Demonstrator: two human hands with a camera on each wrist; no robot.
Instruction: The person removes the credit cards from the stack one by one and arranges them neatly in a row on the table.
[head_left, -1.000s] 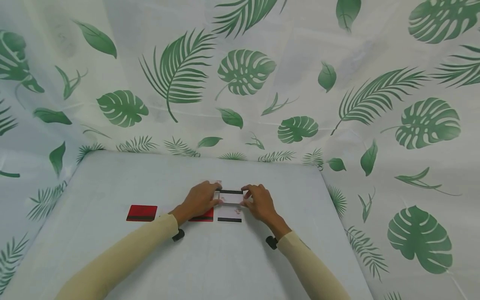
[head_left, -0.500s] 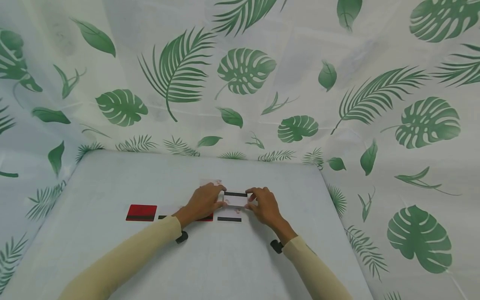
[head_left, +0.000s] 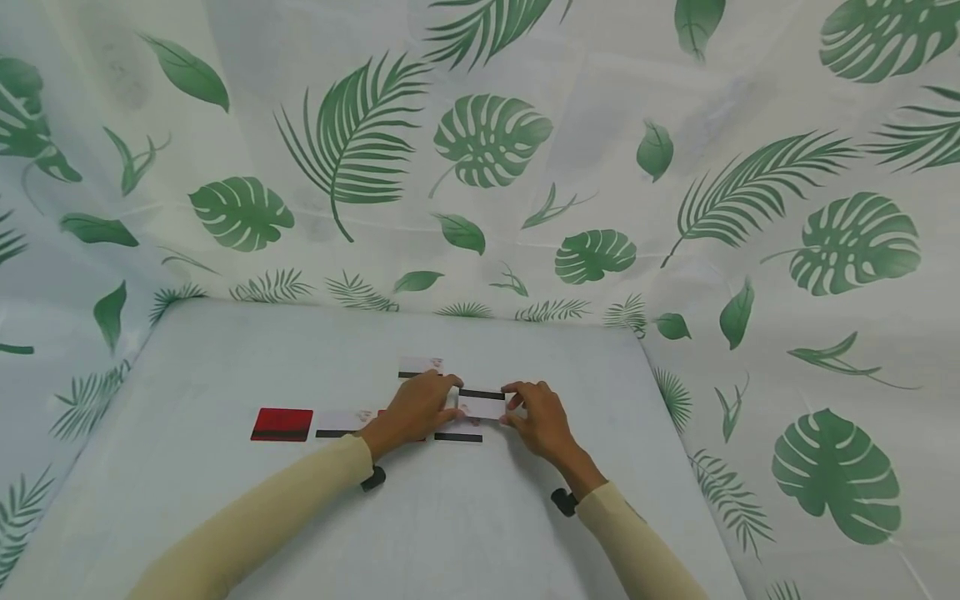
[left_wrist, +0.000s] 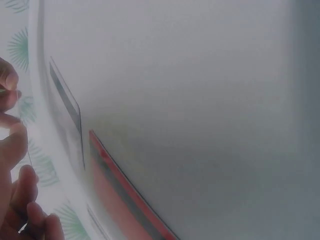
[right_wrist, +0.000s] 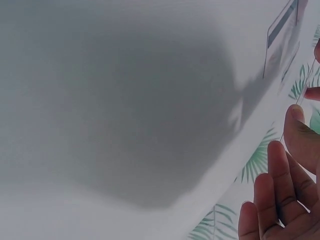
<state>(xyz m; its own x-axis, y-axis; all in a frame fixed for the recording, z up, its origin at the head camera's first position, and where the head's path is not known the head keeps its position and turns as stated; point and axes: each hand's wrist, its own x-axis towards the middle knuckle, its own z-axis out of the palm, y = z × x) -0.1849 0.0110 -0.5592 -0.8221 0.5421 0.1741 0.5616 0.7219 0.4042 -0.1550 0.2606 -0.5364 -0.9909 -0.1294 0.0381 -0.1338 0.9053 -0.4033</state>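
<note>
A white card [head_left: 482,406] with a black stripe along its far edge is held up over the table between both hands. My left hand [head_left: 416,406] pinches its left edge between thumb and fingers. The right hand [head_left: 542,417] does the same at the right edge, thumb nearer me. Below the held card lies a white striped card [head_left: 459,437], partly covered in the head view. A red card mostly hides under the left hand, and another white card [head_left: 421,365] lies just beyond it. Seen from the right wrist, the right hand's [right_wrist: 292,185] outer fingers stay apart from the card.
To the left on the white table [head_left: 480,533] lie a red card [head_left: 281,424] with a dark stripe and a white card [head_left: 341,422], in line with the others. A leaf-print curtain [head_left: 495,208] rises along the table's back and sides.
Both hands have carried the white card a little to the right and toward me. The white card at the back, partly hidden before, now shows more fully.
</note>
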